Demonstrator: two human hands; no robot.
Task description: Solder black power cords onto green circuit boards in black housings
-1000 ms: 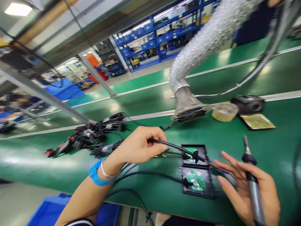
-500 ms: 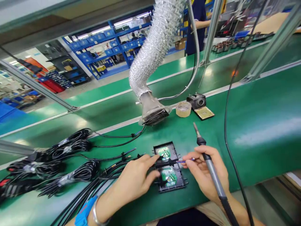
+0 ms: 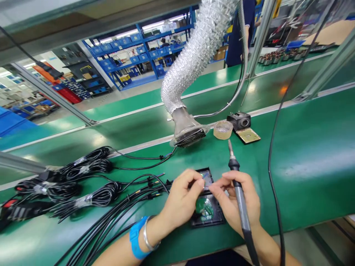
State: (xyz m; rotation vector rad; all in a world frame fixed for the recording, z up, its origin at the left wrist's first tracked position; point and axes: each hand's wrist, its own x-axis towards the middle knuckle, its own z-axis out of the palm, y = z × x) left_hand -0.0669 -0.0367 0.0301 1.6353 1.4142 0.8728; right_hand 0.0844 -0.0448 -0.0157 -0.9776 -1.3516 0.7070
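My right hand (image 3: 241, 203) carries a soldering iron (image 3: 240, 201), its tip pointing up and away. Its thumb and forefinger are pinched together above a black plastic case (image 3: 210, 220), close to the left fingertips. My left hand (image 3: 184, 195) is closed in a pinch over the same case; a short bit of blue wire (image 3: 205, 175) shows at its fingertips, and the rest of its grip is hidden. Inside the case lie green circuit boards (image 3: 204, 208), the upper one mostly covered by my hands. The black cable runs in from the left, under my left hand.
Coiled black cables (image 3: 97, 194) and loose cable ends spread across the left of the green bench (image 3: 310, 166). Behind the case hang a fume extractor nozzle (image 3: 190, 129) and its foil duct (image 3: 188, 66). A tape roll (image 3: 223, 130) stands beside an iron stand (image 3: 241, 122). Another person stands beyond.
My left hand has moved right, from pressing the cable on the case to pinching near the right fingertips. The soldering iron has swung more upright. The whole view has shifted slightly.
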